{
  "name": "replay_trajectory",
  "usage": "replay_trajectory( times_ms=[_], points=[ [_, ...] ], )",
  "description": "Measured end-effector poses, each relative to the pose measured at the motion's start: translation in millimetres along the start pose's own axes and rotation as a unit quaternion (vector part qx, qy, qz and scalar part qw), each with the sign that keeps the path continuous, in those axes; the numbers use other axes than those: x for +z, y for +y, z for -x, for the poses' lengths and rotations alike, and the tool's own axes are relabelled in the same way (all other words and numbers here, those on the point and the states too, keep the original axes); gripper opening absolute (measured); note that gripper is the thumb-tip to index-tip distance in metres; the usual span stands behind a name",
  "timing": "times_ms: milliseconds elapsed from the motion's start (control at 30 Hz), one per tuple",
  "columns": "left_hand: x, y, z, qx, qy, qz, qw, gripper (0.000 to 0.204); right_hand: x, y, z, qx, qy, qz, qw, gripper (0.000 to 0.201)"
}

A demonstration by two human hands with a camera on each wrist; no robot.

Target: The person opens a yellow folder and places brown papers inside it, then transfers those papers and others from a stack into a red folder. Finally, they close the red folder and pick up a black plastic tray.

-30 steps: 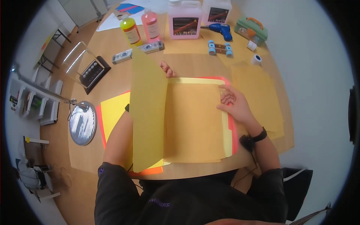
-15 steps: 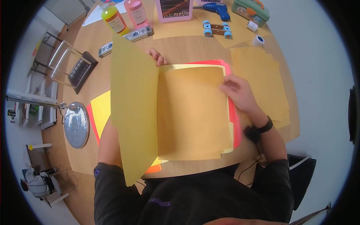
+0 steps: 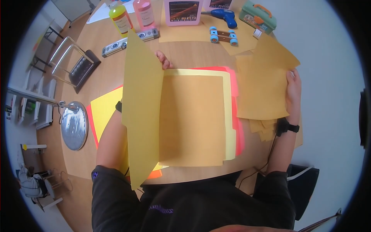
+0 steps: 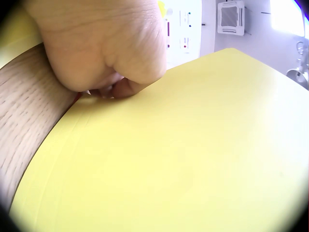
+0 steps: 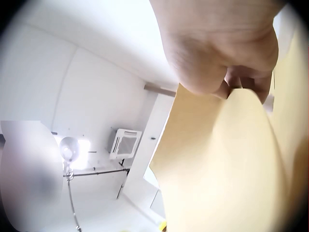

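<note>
A yellow folder lies spread at the table's front, its left cover [image 3: 142, 112] raised and its right side under a tan sheet [image 3: 193, 120]. My left hand [image 3: 163, 60] is at the top of the fold; in the left wrist view the left hand [image 4: 106, 48] has curled fingers at the yellow cover's edge [image 4: 159, 145]. My right hand [image 3: 294, 91] pinches the right edge of another tan sheet [image 3: 264, 85], lifted over the tan sheets on the right. In the right wrist view the right hand [image 5: 227, 48] grips that bent sheet [image 5: 227, 159], fingertips partly hidden.
Red folders [image 3: 240, 135] lie beneath the yellow one. Behind stand a yellow bottle [image 3: 121, 19], a pink bottle [image 3: 143, 15], a pink jug [image 3: 181, 13], a blue drill [image 3: 225, 16], a small wheeled frame [image 3: 223, 36] and a green box [image 3: 258, 17]. A Newton's cradle [image 3: 81, 69] stands left.
My right hand has moved right from the folder's edge to the far right, and a tan sheet is now lifted in it. The left hand remains at the fold's top.
</note>
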State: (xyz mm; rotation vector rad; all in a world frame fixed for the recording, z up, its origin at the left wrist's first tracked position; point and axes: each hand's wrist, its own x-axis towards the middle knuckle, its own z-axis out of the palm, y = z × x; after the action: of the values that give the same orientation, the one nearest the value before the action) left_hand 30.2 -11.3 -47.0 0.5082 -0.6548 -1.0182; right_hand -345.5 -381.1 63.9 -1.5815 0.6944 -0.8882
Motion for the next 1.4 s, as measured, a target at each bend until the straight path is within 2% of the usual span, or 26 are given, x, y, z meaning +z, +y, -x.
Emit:
replay_trajectory(
  times_ms=[33,100,133,200,233,267,300,367,433,600,700,800,933,1000,1033,1100,1133,1200,1300,1400],
  points=[
    [1.7,0.9,0.4,-0.009,-0.002,0.006,1.000,0.028,-11.0,7.4,-5.4,-0.001,-0.001,0.001,1.000,0.026],
    [7.3,3.3,2.4,-0.016,-0.004,0.014,1.000,0.029,-25.2,18.3,-13.4,0.068,-0.016,0.015,0.997,0.029],
    [10.6,3.3,4.1,-0.013,-0.003,0.028,1.000,0.029,-22.5,16.7,-12.4,0.068,-0.016,0.018,0.997,0.029],
    [2.8,1.4,2.0,-0.011,-0.007,0.046,0.999,0.029,-18.6,14.9,-8.8,0.138,-0.026,0.032,0.990,0.031],
    [-18.6,1.8,-2.5,-0.022,-0.078,0.067,0.994,0.024,-20.1,14.9,-9.2,0.135,-0.020,0.035,0.990,0.031],
    [-18.1,3.2,-10.5,-0.034,-0.150,0.087,0.984,0.021,-22.2,15.7,-10.6,0.140,-0.020,0.049,0.989,0.035],
    [-15.6,0.4,-8.6,-0.035,-0.158,0.091,0.983,0.021,-25.5,15.8,-11.3,0.147,-0.020,0.062,0.987,0.040],
    [25.6,7.4,5.6,-0.025,0.000,0.062,0.998,0.029,-30.8,11.6,-10.9,0.129,-0.011,0.107,0.986,0.045],
    [22.1,8.1,5.3,-0.028,-0.001,0.044,0.999,0.029,-33.6,4.7,-7.9,0.115,-0.006,0.151,0.982,0.051],
    [16.5,9.6,3.1,-0.037,-0.001,0.018,0.999,0.029,-34.8,4.3,-1.3,0.063,-0.108,0.152,0.980,0.063],
    [17.6,10.9,2.3,-0.039,-0.007,0.009,0.999,0.029,-34.9,3.3,-2.1,0.072,-0.137,0.130,0.979,0.068],
    [19.2,11.5,3.2,-0.039,-0.008,-0.001,0.999,0.029,-40.2,3.8,-3.7,0.063,-0.132,0.153,0.977,0.069],
    [19.9,5.1,3.7,-0.011,0.028,-0.020,0.999,0.027,-40.8,-9.8,3.5,0.057,-0.145,0.169,0.973,0.074],
    [18.6,3.6,2.5,0.005,0.032,-0.049,0.998,0.026,-33.3,-23.7,16.1,0.055,-0.190,0.180,0.964,0.086],
    [19.5,4.0,2.2,0.000,0.035,-0.045,0.998,0.025,-32.2,-26.9,19.9,0.055,-0.191,0.180,0.963,0.086],
    [21.7,5.9,3.7,-0.005,0.040,-0.041,0.998,0.024,-29.6,-30.3,23.5,0.074,-0.223,0.316,0.919,0.103],
    [26.5,9.1,5.0,-0.012,0.059,-0.070,0.996,0.024,-27.8,-29.9,22.9,0.074,-0.224,0.316,0.919,0.103],
    [37.1,12.3,6.1,-0.019,0.078,-0.098,0.992,0.025,-26.7,-28.6,22.9,0.068,-0.265,0.416,0.867,0.111],
    [47.7,15.8,6.5,-0.011,0.099,-0.094,0.991,0.025,-33.4,-23.3,19.4,0.082,-0.279,0.430,0.855,0.114],
    [49.7,21.0,9.5,-0.034,0.074,-0.081,0.993,0.028,-37.0,-22.9,21.5,0.074,-0.264,0.435,0.858,0.110]
  ],
)
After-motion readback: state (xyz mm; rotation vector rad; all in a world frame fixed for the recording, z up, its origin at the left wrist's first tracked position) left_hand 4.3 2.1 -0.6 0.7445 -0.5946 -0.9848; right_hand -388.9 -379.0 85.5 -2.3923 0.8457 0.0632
